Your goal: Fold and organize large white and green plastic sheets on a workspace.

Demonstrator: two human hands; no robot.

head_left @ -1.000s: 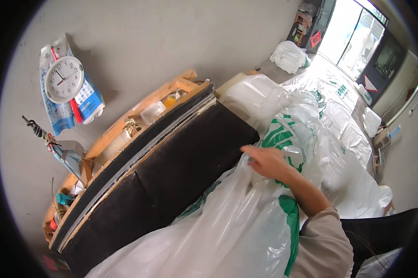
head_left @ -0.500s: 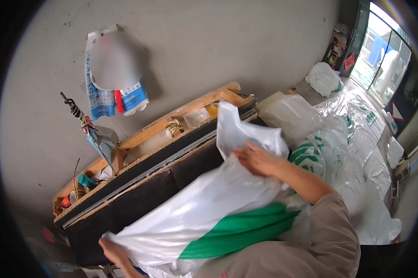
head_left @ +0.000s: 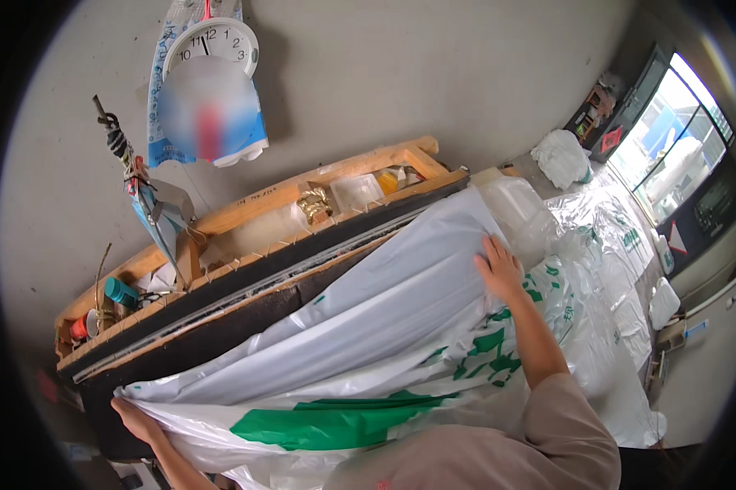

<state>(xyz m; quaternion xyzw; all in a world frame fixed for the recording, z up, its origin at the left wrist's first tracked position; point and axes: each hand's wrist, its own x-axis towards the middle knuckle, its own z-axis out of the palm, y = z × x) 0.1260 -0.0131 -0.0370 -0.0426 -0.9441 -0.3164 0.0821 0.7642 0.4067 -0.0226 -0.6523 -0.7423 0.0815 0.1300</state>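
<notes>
A large white plastic bag (head_left: 360, 327) with green printing is spread across a long black-covered bench (head_left: 278, 322). At its near left corner my left hand (head_left: 137, 420) is closed on the bag's edge, pinching the gathered plastic. My right hand (head_left: 499, 268) rests on the upper right part of the bag, fingers spread flat. The bag lies smooth toward the far right and wrinkled in folds toward me. Its lower part is hidden behind my body.
A metal strip (head_left: 253, 290) runs along the bench. Behind it a wooden-framed tray (head_left: 319, 171) holds a gold wire coil (head_left: 314, 204), a teal cap (head_left: 121, 292) and a red spool (head_left: 79, 327). More printed plastic bags (head_left: 580, 318) are heaped at right. A clock (head_left: 245, 41) hangs on the wall.
My left hand has pulled its corner further left, and my right hand has moved outward to the right. The bag, folded up at its far end before, now lies flat and stretched.
</notes>
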